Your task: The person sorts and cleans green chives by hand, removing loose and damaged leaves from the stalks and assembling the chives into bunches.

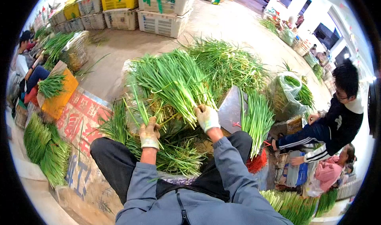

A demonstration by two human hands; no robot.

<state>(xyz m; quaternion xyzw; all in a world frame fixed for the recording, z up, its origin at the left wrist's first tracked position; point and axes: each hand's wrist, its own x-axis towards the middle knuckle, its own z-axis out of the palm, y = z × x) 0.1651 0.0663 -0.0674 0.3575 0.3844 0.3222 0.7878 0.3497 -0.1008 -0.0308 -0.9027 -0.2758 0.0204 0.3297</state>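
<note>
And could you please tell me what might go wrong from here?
The slim stalks pinched in the left hand may bend or snap if tugged. The big pile of greens by the right hand could slide apart, as no tie shows around it. The heaped red strings might tangle.

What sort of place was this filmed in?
Probably a vegetable sorting or packing hall: heaps of long green leaves lie about, crates stand stacked behind them, and other people sit nearby.
</note>
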